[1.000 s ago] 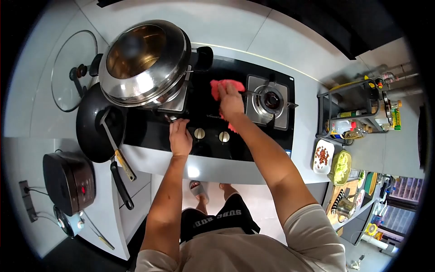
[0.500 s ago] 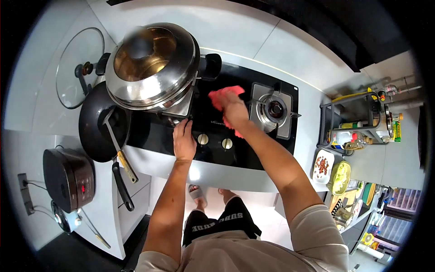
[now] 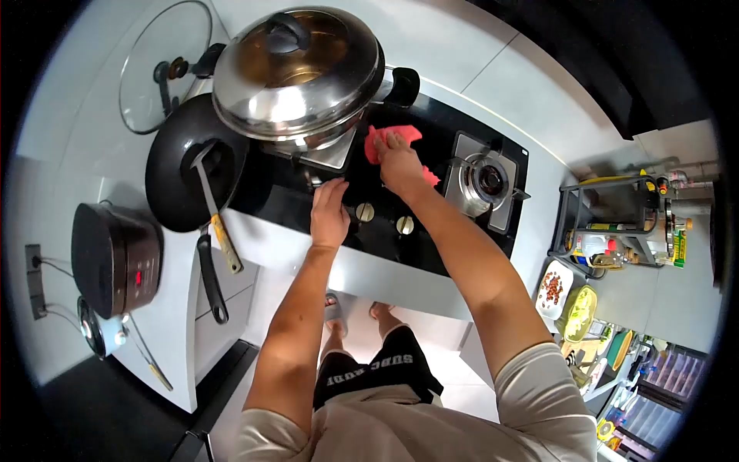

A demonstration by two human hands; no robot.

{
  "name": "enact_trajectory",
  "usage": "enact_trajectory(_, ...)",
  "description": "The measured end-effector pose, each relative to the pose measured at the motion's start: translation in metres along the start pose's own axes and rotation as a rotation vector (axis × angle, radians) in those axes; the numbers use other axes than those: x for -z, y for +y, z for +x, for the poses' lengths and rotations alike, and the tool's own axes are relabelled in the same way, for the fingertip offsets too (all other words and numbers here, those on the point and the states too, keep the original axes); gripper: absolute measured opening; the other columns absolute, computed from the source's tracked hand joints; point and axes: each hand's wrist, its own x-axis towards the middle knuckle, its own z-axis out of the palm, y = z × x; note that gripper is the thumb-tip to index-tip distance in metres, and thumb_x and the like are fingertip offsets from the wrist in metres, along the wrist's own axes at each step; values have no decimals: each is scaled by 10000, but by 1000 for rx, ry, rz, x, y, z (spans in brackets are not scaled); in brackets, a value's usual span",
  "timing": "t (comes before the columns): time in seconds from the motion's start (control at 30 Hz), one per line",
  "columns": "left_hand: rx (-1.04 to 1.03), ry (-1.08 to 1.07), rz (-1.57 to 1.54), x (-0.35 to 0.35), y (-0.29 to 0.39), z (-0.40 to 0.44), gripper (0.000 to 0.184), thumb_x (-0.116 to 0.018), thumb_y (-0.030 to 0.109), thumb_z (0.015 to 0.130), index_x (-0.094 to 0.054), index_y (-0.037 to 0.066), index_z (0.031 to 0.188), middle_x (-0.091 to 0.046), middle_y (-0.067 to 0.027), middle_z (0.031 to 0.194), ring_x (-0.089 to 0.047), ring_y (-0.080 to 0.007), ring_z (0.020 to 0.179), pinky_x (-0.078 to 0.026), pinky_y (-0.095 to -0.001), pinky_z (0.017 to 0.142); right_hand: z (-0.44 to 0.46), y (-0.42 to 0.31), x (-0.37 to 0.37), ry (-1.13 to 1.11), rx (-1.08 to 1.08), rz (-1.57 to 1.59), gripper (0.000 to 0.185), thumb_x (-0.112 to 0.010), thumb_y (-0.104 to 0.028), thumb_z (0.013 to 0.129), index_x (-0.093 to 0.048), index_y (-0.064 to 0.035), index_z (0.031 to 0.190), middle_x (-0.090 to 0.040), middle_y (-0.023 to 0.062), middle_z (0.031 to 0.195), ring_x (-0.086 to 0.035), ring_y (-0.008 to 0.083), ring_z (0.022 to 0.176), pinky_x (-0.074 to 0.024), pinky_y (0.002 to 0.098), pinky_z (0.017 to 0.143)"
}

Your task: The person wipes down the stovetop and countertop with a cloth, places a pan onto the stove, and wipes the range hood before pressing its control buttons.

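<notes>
Two hands of ours are at the cooktop in the head view. Our right hand has its grip closed over a red cloth, pressing it to the black glass near the cooktop's middle. Compared with half a second ago, the red cloth lies nearer the covered pot on the cooktop's left and farther from the burner on its right, so we judge the rubbing now covers the strip beside the pot. Our left hand, its grip released, rests near the cooktop's front edge, just beside a knob.

We cannot make out what the covered pot holds. Left of the cooktop, a wok carries a spatula, its handle sticking out over the rim. Right of the cooktop, a white dish holds reddish-brown, nut-like pieces, and a yellow-green bowl holds cut, pale-green vegetable.
</notes>
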Motion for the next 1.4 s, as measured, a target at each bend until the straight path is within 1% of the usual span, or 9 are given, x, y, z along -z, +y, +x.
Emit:
enact_trajectory(0.13, 57, 65, -33, 21, 3, -15, 499, -582, -172, 775, -701, 8, 1225, -671, -135, 1318, -610, -381, 1237, -504, -435, 1083, -20, -31, 17, 13, 38, 145, 437, -639, -139, 935, -684, -99, 1368, -654, 204, 1432, -629, 335, 1342, -550, 435, 1067)
enact_trajectory(0.23, 167, 120, -1, 42, 4, -43, 513, -566, -182, 779, -698, 2, 1239, -664, -154, 1334, -609, -384, 1238, -503, -432, 1085, -7, -69, 39, -234, 12, 104, 285, -675, -33, 854, -760, -92, 1119, -778, 166, 1116, -760, 339, 1054, -622, 420, 890)
enact_trajectory(0.27, 209, 111, 11, 50, 6, -53, 529, -548, -192, 782, -695, -3, 1253, -658, -169, 1346, -608, -386, 1241, -499, -428, 1091, -9, -77, 52, -229, -24, 81, 157, -660, -123, 916, -781, -53, 987, -783, 188, 1110, -780, 314, 1007, -641, 434, 827)
enact_trajectory(0.4, 244, 91, 36, 70, 0, -84, 532, -522, -189, 800, -693, -3, 1268, -657, -169, 1348, -607, -385, 1245, -495, -425, 1097, -19, -83, 45, -132, 147, 26, 153, -656, -132, 926, -801, -86, 927, -803, 150, 952, -792, 329, 909, -641, 456, 791)
enact_trajectory(0.5, 277, 81, 1, 81, -6, -96, 554, -503, -186, 808, -676, 13, 1295, -646, -178, 1379, -595, -398, 1281, -478, -426, 1123, -21, -111, 38, -132, 296, 102, 158, -650, -128, 926, -801, -89, 956, -797, 175, 991, -792, 321, 919, -641, 446, 786)
enact_trajectory(0.63, 277, 114, 22, 101, -12, -105, 568, -495, -186, 801, -674, 11, 1303, -648, -186, 1366, -596, -396, 1285, -485, -433, 1110, -14, -181, 0, 3, 255, 396, 268, -567, -176, 983, -751, -93, 1159, -739, 171, 1277, -723, 301, 1181, -577, 445, 998)
enact_trajectory(0.77, 315, 106, 8, 117, -16, -112, 557, -512, -156, 805, -672, 5, 1313, -641, -177, 1373, -570, -387, 1303, -460, -434, 1141, -50, -207, -20, 57, 237, 240, 418, -536, -181, 996, -677, -158, 1389, -592, 105, 1530, -545, 286, 1429, -465, 459, 1138)
enact_trajectory(1.23, 18, -192, -26, 43, 26, -127, 587, -552, -128, 838, -630, 44, 1394, -614, -181, 1424, -551, -404, 1326, -462, -447, 1138, -267, -45, -12, 489, -112, 246, 532, -667, 7, 769, -729, -84, 1290, -728, 146, 1266, -684, 358, 1179, -533, 479, 1012)
enact_trajectory(1.4, -93, -267, -13, 18, 58, -130, 555, -598, -116, 841, -632, 13, 1380, -618, -181, 1406, -552, -402, 1320, -455, -459, 1151, -280, 10, -10, 446, -396, 254, 396, -690, -112, 937, -722, -116, 1331, -685, 163, 1356, -615, 382, 1216, -515, 483, 1038)
